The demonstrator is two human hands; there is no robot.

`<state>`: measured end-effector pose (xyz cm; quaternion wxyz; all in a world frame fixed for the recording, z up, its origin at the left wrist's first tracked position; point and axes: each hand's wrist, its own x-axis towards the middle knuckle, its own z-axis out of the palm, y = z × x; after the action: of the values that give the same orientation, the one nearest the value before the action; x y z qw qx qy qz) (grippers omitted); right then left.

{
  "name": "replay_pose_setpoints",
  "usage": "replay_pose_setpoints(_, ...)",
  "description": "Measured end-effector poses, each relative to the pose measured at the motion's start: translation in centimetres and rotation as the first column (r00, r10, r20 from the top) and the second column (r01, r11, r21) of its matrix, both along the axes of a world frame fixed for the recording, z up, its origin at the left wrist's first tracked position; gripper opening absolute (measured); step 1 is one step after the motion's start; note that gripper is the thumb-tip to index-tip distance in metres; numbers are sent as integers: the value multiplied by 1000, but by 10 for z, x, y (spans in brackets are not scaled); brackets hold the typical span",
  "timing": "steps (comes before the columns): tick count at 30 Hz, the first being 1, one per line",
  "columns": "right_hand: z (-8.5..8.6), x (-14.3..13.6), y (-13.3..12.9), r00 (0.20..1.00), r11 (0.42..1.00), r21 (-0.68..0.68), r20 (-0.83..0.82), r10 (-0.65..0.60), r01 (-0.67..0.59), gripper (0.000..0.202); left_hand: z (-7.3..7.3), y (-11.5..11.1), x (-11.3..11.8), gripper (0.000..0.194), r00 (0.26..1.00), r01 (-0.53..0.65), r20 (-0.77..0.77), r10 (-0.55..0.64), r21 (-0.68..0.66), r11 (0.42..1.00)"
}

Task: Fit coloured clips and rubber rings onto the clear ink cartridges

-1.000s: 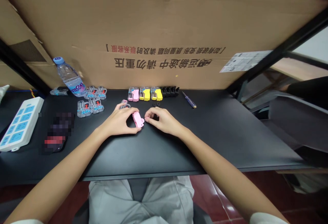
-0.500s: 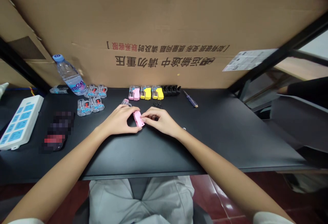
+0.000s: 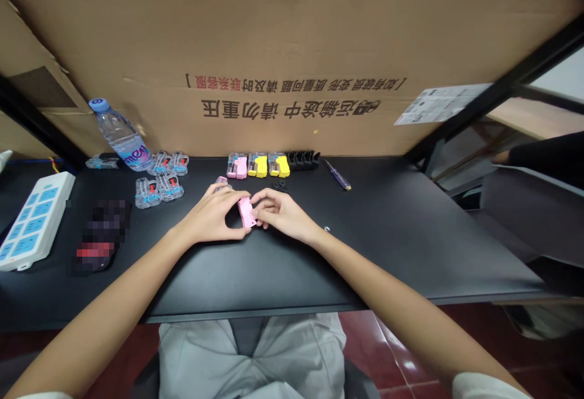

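Observation:
A small pink plastic piece [image 3: 246, 211] is held just above the black table, between both hands. My left hand [image 3: 216, 213] grips its left side, thumb at the near end and fingers at the far end. The thumb and fingertips of my right hand [image 3: 280, 213] press on its right side; whatever else they may hold is hidden. Behind my left fingers lies a partly covered clear and pink piece [image 3: 222, 181]. Small black rings [image 3: 279, 187] lie just beyond my right hand, and a tiny whitish part [image 3: 326, 228] rests beside its wrist.
Along the cardboard stand a clear-and-pink unit [image 3: 238, 166], two yellow ones [image 3: 258, 166] and black parts [image 3: 303, 160]. A screwdriver [image 3: 338, 176] lies right of them. Clear cases [image 3: 159, 189], a water bottle [image 3: 122, 136], a power strip [image 3: 36, 219] and a blurred dark object [image 3: 103, 235] are left.
My right fingers have shifted slightly on the pink piece and curl more at its right edge. The left hand keeps its grip. The view has moved a little.

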<state>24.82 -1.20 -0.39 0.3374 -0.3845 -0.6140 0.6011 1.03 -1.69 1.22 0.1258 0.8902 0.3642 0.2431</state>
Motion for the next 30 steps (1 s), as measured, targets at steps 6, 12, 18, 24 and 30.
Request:
replay_pose_setpoints(6, 6, 3, 1, 995, 994, 67, -46, -89, 92, 34, 6, -1, -2, 66, 1000, -9, 24, 10, -8, 1000)
replay_pose_setpoints(12, 5, 0, -2, 986, 998, -49, -157, -50, 43, 39, 13, -5, -1, 69, 997, -49, 66, 47, 21, 999)
replay_pose_setpoints(18, 1, 1, -1, 975, 980, -201, -217, -37, -8, 52, 13, -4, -2, 67, 997, -37, 69, 35, 17, 999)
replay_pose_setpoints(24, 9, 3, -3, 973, 982, -187, -232, -6, -38, 41, 11, -4, -3, 67, 990, -53, 125, 57, -34, 998)
replay_pose_setpoints(30, 16, 3, -6, 983, 989, -101, -157, 91, -107, 41, 15, -5, -4, 80, 995, 48, 93, -42, -70, 996)
